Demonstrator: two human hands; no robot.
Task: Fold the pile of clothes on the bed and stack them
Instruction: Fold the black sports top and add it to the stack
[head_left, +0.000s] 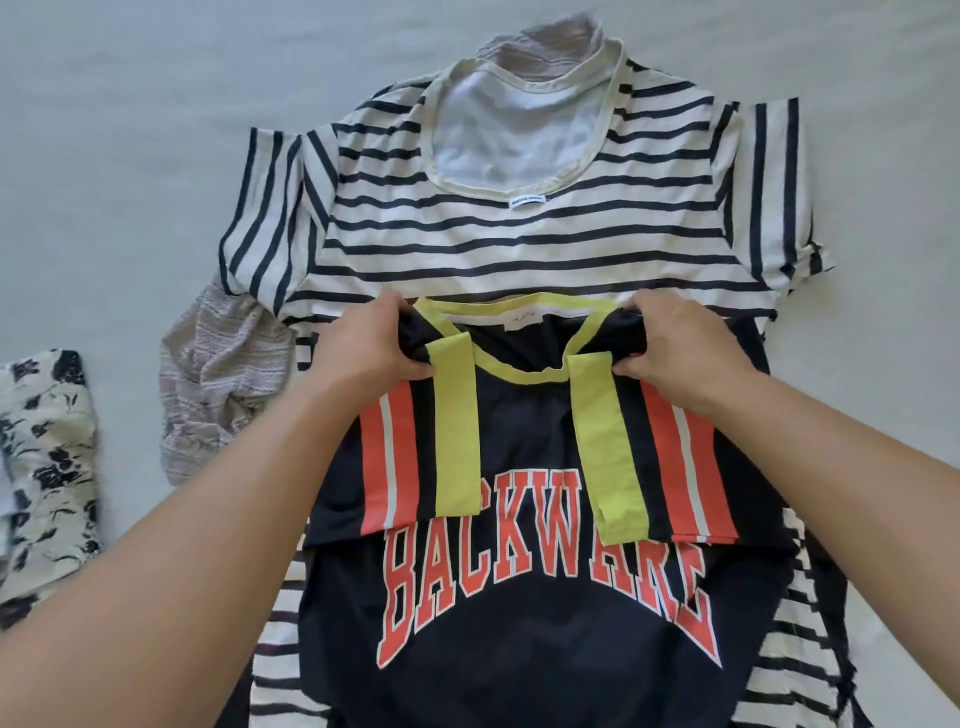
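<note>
Pinching the jersey (540, 597) shoulders, left hand (371, 343) at 11 o'clock, right hand (675, 345) at 1, fingers clamped on cloth; jersey lies atop the striped shirt (519, 234). Keep both shoulders level while folding.

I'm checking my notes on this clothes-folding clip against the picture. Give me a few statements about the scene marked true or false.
1. Both hands grip the dark jersey near its neckline. True: left hand, right hand.
2. The jersey's sleeves are spread out flat to the sides. False: they are folded in over its front.
3. The jersey lies on top of the striped shirt. True.
4. The floral garment lies at the right edge. False: it lies at the left edge.
5. The jersey's collar trim is white. False: it is yellow-green.
</note>
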